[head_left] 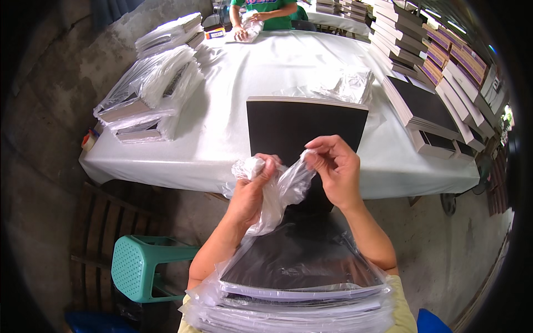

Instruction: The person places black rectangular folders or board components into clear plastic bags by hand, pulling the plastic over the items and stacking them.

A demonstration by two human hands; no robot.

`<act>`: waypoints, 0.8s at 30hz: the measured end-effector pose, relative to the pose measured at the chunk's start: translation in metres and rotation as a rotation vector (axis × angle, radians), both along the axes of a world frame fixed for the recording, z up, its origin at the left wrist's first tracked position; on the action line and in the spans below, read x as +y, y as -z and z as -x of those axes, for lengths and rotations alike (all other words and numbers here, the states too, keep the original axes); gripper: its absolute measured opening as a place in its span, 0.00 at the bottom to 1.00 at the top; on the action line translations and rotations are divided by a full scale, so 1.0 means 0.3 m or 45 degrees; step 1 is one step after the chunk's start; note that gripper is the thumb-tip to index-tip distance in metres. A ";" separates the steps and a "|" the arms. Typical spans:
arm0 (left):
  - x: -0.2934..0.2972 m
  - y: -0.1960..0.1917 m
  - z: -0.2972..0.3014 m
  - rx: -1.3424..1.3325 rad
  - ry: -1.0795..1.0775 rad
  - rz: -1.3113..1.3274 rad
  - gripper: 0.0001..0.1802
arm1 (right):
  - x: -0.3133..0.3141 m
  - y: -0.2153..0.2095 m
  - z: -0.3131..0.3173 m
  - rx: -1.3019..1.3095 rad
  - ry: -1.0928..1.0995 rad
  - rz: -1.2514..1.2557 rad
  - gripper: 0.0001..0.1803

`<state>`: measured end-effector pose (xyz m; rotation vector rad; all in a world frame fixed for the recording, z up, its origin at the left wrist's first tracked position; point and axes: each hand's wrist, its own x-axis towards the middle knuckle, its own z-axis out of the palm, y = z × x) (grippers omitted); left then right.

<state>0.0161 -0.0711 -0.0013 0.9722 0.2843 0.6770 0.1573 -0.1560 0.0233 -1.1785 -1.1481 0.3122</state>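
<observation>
My left hand [251, 191] is closed around a bunched clear plastic bag [273, 202], with part of it crumpled above my thumb. On the other side, the fingers of my right hand [340, 173] pinch an edge of the same bag. Just behind my hands, a black flat stack with pale edges [305, 121] stands upright at the table's near edge; my hands and the bag hide its lower part. Below my hands, against my body, lies a pile of black-covered flat items in clear plastic [294, 263].
Plastic-wrapped stacks [147, 91] stand on the left of the white-covered table [222, 125]. Loose clear bags [350, 83] lie behind the upright stack. Black stacks [425, 108] line the right. A co-worker in green [272, 14] handles plastic across the table. A green stool [133, 269] is lower left.
</observation>
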 end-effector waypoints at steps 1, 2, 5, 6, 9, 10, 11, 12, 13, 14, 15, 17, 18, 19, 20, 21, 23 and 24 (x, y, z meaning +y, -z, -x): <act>0.000 -0.010 -0.005 -0.161 0.014 0.095 0.10 | -0.004 -0.007 -0.001 0.118 -0.030 0.005 0.10; -0.009 -0.031 0.000 -0.117 0.025 0.166 0.09 | -0.007 -0.015 -0.002 0.149 -0.076 0.018 0.09; -0.015 -0.015 -0.002 -0.138 -0.043 0.247 0.10 | -0.009 -0.029 0.013 0.220 -0.143 0.067 0.11; 0.009 0.007 0.012 -0.258 0.045 0.235 0.10 | -0.011 -0.036 0.017 0.207 -0.136 0.069 0.12; 0.048 -0.006 0.068 -0.087 -0.115 -0.007 0.16 | -0.031 -0.049 0.007 0.180 -0.067 0.093 0.13; 0.052 -0.014 0.074 0.009 -0.296 -0.438 0.18 | -0.039 -0.055 -0.005 0.167 -0.045 0.109 0.14; 0.058 -0.023 0.075 0.109 -0.476 -0.870 0.20 | -0.043 -0.062 -0.013 0.155 -0.022 0.126 0.15; 0.052 -0.044 0.062 0.160 -0.494 -0.995 0.21 | -0.042 -0.066 -0.018 0.187 -0.045 0.145 0.15; 0.035 -0.068 0.043 0.212 -0.513 -1.114 0.23 | -0.041 -0.062 -0.010 0.185 -0.083 0.152 0.14; 0.020 -0.078 0.028 0.266 -0.531 -1.233 0.24 | -0.040 -0.055 0.002 0.183 -0.121 0.159 0.14; 0.014 -0.069 0.021 0.240 -0.404 -1.183 0.17 | -0.041 -0.052 0.008 0.175 -0.158 0.160 0.14; -0.002 -0.065 0.019 0.352 -0.346 -0.992 0.09 | -0.045 -0.045 0.006 0.014 -0.067 0.147 0.14; -0.007 -0.065 0.018 0.309 -0.357 -0.955 0.07 | -0.045 -0.039 0.000 -0.004 -0.042 0.099 0.15; -0.012 -0.064 0.015 0.267 -0.368 -0.917 0.06 | -0.046 -0.036 -0.003 -0.022 -0.016 0.052 0.16; -0.016 -0.063 0.014 0.224 -0.378 -0.879 0.05 | -0.043 -0.038 0.005 0.085 -0.091 0.030 0.16; -0.017 -0.061 0.012 0.234 -0.384 -0.879 0.05 | -0.036 -0.040 0.018 0.192 -0.164 0.008 0.17; -0.020 -0.055 0.007 0.254 -0.396 -0.880 0.06 | -0.038 -0.046 0.018 0.300 -0.239 0.043 0.19; -0.022 -0.050 0.009 0.269 -0.393 -0.891 0.06 | -0.042 -0.049 0.011 0.305 -0.249 0.101 0.19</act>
